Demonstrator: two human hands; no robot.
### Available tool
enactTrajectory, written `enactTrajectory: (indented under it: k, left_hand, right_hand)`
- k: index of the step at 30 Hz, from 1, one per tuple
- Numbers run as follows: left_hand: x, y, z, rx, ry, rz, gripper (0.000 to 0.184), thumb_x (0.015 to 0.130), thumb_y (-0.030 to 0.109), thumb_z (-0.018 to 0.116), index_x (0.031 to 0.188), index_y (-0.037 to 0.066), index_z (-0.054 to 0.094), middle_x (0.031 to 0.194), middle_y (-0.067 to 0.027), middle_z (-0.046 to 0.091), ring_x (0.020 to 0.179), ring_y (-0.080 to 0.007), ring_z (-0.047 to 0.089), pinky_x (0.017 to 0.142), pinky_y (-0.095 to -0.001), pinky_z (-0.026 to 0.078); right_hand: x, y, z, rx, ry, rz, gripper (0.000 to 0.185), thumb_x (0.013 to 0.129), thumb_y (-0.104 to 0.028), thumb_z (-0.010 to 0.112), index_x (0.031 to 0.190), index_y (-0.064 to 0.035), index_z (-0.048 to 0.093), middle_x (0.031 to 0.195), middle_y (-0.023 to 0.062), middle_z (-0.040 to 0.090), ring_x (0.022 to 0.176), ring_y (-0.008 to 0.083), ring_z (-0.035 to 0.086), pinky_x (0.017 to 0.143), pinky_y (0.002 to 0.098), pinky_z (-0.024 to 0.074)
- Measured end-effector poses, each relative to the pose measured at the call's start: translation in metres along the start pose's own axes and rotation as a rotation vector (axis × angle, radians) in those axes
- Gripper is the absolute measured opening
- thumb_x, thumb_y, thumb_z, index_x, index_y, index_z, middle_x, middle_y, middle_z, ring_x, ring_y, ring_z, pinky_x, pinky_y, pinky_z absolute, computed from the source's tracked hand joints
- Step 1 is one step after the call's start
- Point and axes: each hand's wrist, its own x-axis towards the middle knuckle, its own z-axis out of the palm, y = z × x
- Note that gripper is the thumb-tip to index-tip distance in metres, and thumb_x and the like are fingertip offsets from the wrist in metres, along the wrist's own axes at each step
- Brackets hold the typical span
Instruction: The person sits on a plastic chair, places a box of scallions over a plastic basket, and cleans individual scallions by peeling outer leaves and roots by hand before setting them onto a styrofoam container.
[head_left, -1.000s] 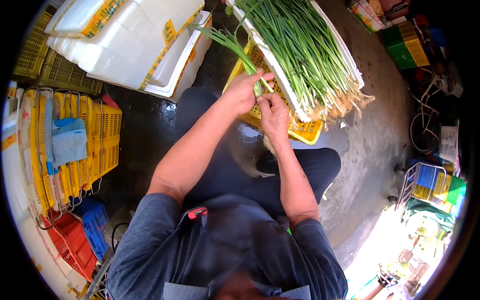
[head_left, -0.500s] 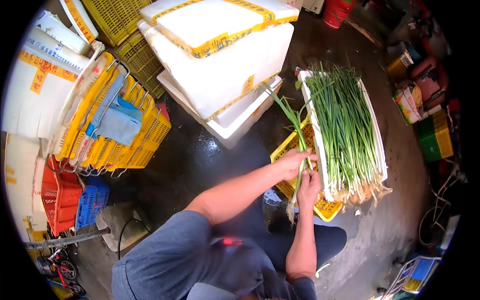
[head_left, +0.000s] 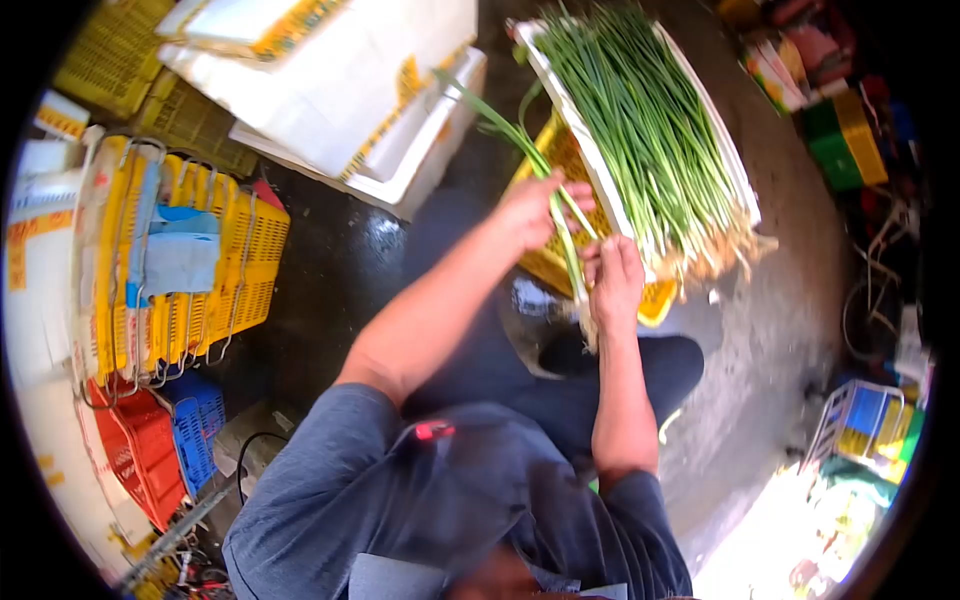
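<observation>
My left hand [head_left: 540, 212] is closed around the middle of a few spring onions [head_left: 566, 240], their green tops pointing up and away to the left. Just below it, on the right, the fingers of my right hand [head_left: 616, 274] pinch one of the pale stalks. The stringy roots hang down beside my right wrist. Close by stands a white foam box [head_left: 590, 160] heaped with long spring onions [head_left: 640, 120], root ends toward me. Under it a yellow plastic crate [head_left: 548, 262] shows partly; the box hides the remainder.
White foam boxes [head_left: 330, 90] are stacked ahead on the left. At the left stand yellow crates [head_left: 255, 260] with metal handles and a blue cloth [head_left: 180, 250], above a red crate [head_left: 140, 450] and a blue crate [head_left: 198, 425]. The dark floor [head_left: 375, 235] looks wet.
The view has shifted, so the boxes and crates sit further up and left. My hands have moved slightly apart, and the held stalks are spread between them.
</observation>
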Motion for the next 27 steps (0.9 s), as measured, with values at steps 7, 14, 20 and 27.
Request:
enactTrajectory:
  k: [7, 14, 20, 27]
  left_hand:
    - [-0.003, 0.008, 0.007, -0.068, 0.074, 0.111, 0.037, 0.106, 0.021, 0.044, 0.132, -0.005, 0.037, 0.117, -0.0257, 0.057, 0.11, -0.044, 0.059, 0.093, -0.0635, 0.052]
    - [-0.006, 0.008, 0.014, -0.077, 0.159, 0.123, 0.018, 0.105, 0.018, 0.048, 0.117, 0.005, 0.046, 0.091, -0.0112, 0.054, 0.084, -0.0287, 0.056, 0.092, -0.0618, 0.053]
    - [0.001, -0.002, 0.001, -0.001, 0.058, 0.138, 0.013, 0.105, 0.02, 0.05, 0.108, 0.007, 0.049, 0.084, -0.0075, 0.054, 0.078, -0.0243, 0.057, 0.086, -0.0571, 0.055]
    - [0.001, -0.002, 0.0, 0.033, 0.093, 0.203, 0.015, 0.099, 0.009, 0.057, 0.11, 0.002, 0.05, 0.088, -0.0094, 0.056, 0.079, -0.0241, 0.058, 0.087, -0.0465, 0.055]
  right_hand:
    - [-0.04, -0.04, -0.071, 0.305, 0.105, -0.07, 0.003, 0.102, -0.01, 0.053, 0.1, -0.0085, 0.052, 0.074, 0.0031, 0.053, 0.056, 0.0096, 0.045, 0.089, 0.0466, 0.0548]
    - [-0.053, -0.084, -0.12, 0.287, 0.249, -0.271, 0.014, 0.102, -0.008, 0.05, 0.114, -0.0067, 0.056, 0.076, 0.0011, 0.051, 0.059, 0.0088, 0.044, 0.091, 0.0489, 0.0548]
    - [-0.017, -0.019, -0.024, -0.367, -0.026, -0.03, 0.031, 0.091, -0.014, 0.07, 0.118, -0.0006, 0.061, 0.095, 0.0053, 0.066, 0.08, 0.0084, 0.06, 0.063, 0.0256, 0.0497]
    - [0.022, 0.025, 0.022, -0.921, -0.006, -0.415, 0.026, 0.086, -0.018, 0.07, 0.107, -0.0038, 0.064, 0.089, 0.02, 0.066, 0.074, 0.0384, 0.065, 0.068, 0.0477, 0.0517]
